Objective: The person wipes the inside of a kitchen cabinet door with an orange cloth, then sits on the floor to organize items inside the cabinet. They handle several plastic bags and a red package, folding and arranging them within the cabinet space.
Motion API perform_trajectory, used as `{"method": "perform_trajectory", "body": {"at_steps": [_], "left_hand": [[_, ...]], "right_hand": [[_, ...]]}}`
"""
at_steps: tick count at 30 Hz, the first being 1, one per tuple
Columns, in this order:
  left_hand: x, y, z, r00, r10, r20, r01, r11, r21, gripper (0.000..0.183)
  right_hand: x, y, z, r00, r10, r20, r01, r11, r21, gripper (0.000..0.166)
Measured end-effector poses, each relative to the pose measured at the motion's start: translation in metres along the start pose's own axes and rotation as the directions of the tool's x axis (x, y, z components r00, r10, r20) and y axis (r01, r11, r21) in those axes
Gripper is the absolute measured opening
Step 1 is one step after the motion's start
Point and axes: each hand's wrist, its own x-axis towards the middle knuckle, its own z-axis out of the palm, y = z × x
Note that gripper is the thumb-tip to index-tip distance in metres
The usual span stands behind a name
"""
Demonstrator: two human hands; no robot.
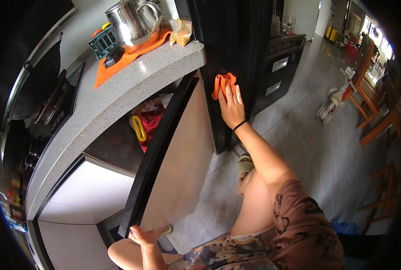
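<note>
My right hand (232,108) presses a folded orange cloth (224,82) flat against a glossy black door frame (234,44), its arm stretched out and a black band round the wrist. Low at the front, my left hand (143,238) grips the end of a swung-out cabinet door (180,162), the thumb over its black edge. That door has a pale inner panel and stands between my two hands. Behind it, the cabinet interior (111,153) shows a red bag (151,126) with a yellow handle.
A speckled stone countertop (136,72) curves above the cabinet, carrying a steel pitcher (131,25) on an orange cloth (111,71), and a small plastic bag (181,32). A gas stove (52,101) is at left. Wooden chairs (364,84) and a toy (333,98) stand right.
</note>
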Motion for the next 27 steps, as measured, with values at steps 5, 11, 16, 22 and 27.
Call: {"method": "perform_trajectory", "body": {"at_steps": [5,11,16,22,27], "left_hand": [[-0.005,0.000,-0.009,0.938,-0.333,0.097,0.346,0.888,-0.301,0.054],[-0.018,-0.017,-0.020,0.723,-0.620,0.305,0.576,0.299,-0.761,0.069],[-0.009,-0.017,-0.032,0.645,-0.743,0.180,0.712,0.497,-0.497,0.076],[0.010,0.000,-0.024,0.466,-0.882,-0.068,0.800,0.453,-0.394,0.074],[0.028,0.011,-0.002,0.430,-0.899,-0.079,0.823,0.427,-0.375,0.072]], "right_hand": [[0.062,-0.012,-0.037,0.999,0.020,-0.042,-0.019,0.999,0.029,0.046],[0.070,-0.015,-0.008,0.952,0.115,-0.285,-0.097,0.992,0.077,0.047],[-0.054,-0.046,0.063,0.929,0.348,-0.127,-0.319,0.926,0.201,0.048],[-0.180,-0.116,0.114,0.764,0.612,0.207,-0.646,0.719,0.258,0.057],[-0.301,-0.163,0.186,0.310,0.863,0.399,-0.948,0.247,0.204,0.061]]}}
